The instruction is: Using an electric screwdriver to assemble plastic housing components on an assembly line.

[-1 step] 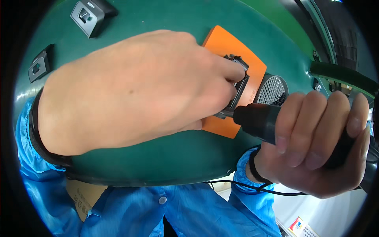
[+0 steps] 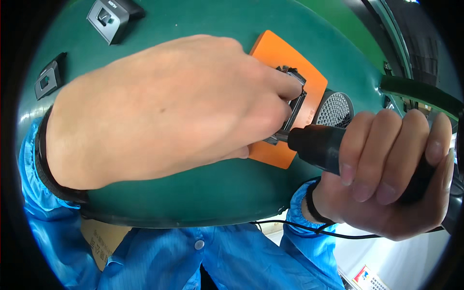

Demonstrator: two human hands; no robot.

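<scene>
My left hand point(image 2: 193, 106) reaches over from the left, its fingers closed on a small black plastic part point(image 2: 298, 104). That part rests on an orange plate point(image 2: 309, 67), and my hand hides much of both. From the right, my right hand point(image 2: 391, 169) grips a black electric screwdriver point(image 2: 316, 145), fingers wrapped round its body. Its metal bit point(image 2: 283, 136) points left and meets the near end of the black part. Whether a screw sits under the tip I cannot tell.
Just right of the plate stands a round grey container point(image 2: 334, 107) with a perforated top and small dark screws. Two grey angled housings point(image 2: 107, 19) lie at the far left of the green table point(image 2: 203, 198). A black cable point(image 2: 295, 225) runs below the table's near edge.
The screwdriver and my right hand have shifted very slightly to the right, and a bit more of the metal bit shows. My left hand keeps its hold on the black part.
</scene>
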